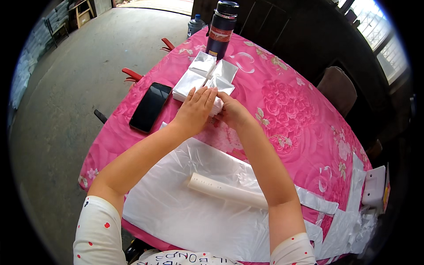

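Note:
On the pink floral tablecloth (291, 110), folded white plastic bags (189, 82) lie in several small stacks side by side. My left hand (194, 109) rests on the near edge of these stacks, its fingers stretched out and lying flat. Beside it, my right hand (234, 111) has its fingers curled round the end of a folded plastic bag (217, 107) at the near right corner. The fingertips of my right hand are partly hidden. Under my forearms spreads a large flat white plastic sheet (154, 194), with a cream-coloured tube (225, 191) lying across it.
A black phone (150, 107) lies left of the stacks. Behind them stands a dark vacuum flask (222, 31) with a red band. Red-handled clamps (131, 74) grip the table's left edge. At the right edge are loose plastic strips (353, 190) and a white box (374, 186).

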A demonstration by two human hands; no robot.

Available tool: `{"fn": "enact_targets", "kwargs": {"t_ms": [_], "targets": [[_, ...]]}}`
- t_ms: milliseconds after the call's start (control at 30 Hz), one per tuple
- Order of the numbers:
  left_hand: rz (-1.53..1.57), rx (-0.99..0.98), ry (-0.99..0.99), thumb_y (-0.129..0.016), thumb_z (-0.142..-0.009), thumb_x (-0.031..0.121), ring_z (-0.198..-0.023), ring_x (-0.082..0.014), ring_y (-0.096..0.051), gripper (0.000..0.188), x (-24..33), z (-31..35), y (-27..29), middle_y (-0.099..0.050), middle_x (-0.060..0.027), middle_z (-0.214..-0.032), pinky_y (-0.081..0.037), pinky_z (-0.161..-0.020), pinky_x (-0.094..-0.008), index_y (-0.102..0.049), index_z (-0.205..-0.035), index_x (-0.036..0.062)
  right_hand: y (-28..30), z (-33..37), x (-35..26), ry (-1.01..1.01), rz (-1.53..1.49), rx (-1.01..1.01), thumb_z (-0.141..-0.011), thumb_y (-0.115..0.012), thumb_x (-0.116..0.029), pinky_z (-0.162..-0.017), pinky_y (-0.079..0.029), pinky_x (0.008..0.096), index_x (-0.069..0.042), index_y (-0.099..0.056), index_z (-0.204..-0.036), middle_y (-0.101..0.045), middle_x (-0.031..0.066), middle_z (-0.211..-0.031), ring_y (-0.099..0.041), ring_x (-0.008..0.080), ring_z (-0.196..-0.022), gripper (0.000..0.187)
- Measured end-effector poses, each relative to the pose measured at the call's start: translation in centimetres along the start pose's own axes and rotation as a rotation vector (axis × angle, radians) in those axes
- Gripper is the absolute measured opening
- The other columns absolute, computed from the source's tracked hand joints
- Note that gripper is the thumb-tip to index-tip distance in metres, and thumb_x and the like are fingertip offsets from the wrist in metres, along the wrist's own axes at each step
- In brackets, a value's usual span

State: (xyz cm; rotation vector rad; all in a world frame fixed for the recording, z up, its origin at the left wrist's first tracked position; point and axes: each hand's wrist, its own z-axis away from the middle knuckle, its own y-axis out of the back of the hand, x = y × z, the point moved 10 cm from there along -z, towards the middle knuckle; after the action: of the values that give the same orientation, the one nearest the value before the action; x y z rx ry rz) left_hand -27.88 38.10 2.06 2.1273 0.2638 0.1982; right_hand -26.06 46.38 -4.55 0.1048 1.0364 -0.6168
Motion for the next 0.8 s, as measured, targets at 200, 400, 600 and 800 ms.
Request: {"fn": "enact_targets", "kwargs": {"t_ms": [200, 400, 600, 800], "targets": [[-0.157, -0.008, -0.141, -0.058, -0.076, 0.021, -0.125, -0.0259, -0.035, 0.054, 1.5, -0.7, -0.4, -0.044, -0.0128, -0.127, -0.020, -0.107, -0.0472, -0.044, -0.124, -0.0001, 1.5, 1.4, -1.8, 0.228, 0.023, -0.029, -0.089, -0.050, -0.036, -0.090, -0.037, 0.0313, -0.005, -0.050, -0.120, -0.057, 0.0071, -0.110, -0.052, 0.0170, -0.100, 0.044], [-0.269, -0.045, -0.114, -0.058, -0.076, 0.024, -0.128, -0.0250, -0.032, 0.058, 0.4, -1.5, -0.7, -0.041, -0.0122, -0.132, -0.017, -0.108, -0.0483, -0.041, -0.127, 0.0003, -0.9, -0.2, -2.1, 0.325, -0.150, -0.106, -0.093, -0.046, -0.036, -0.092, -0.037, 0.0322, -0.005, -0.045, -0.123, -0.053, 0.0073, -0.115, -0.050, 0.0170, -0.106, 0.044], [-0.113, -0.048, -0.080, -0.062, -0.075, 0.031, -0.132, -0.0260, -0.027, 0.072, -1.2, -1.4, -0.3, -0.031, -0.0131, -0.140, -0.014, -0.109, -0.0461, -0.033, -0.133, 0.0008, -1.8, -0.4, -1.9, 0.404, -0.195, -0.020, -0.091, -0.044, -0.039, -0.089, -0.041, 0.0349, -0.008, -0.024, -0.134, -0.047, 0.0113, -0.121, -0.050, 0.0216, -0.107, 0.057], [0.230, 0.191, 0.257, -0.062, -0.079, 0.037, -0.132, -0.0353, -0.023, 0.078, -6.8, 0.8, 3.1, -0.026, -0.0234, -0.140, -0.017, -0.108, -0.0438, -0.026, -0.134, -0.0050, -0.2, -0.7, -0.9, 0.450, -0.250, 0.034, -0.089, -0.048, -0.032, -0.075, -0.047, 0.0335, 0.000, -0.013, -0.136, -0.044, 0.0175, -0.122, -0.053, 0.0226, -0.099, 0.067]]}}
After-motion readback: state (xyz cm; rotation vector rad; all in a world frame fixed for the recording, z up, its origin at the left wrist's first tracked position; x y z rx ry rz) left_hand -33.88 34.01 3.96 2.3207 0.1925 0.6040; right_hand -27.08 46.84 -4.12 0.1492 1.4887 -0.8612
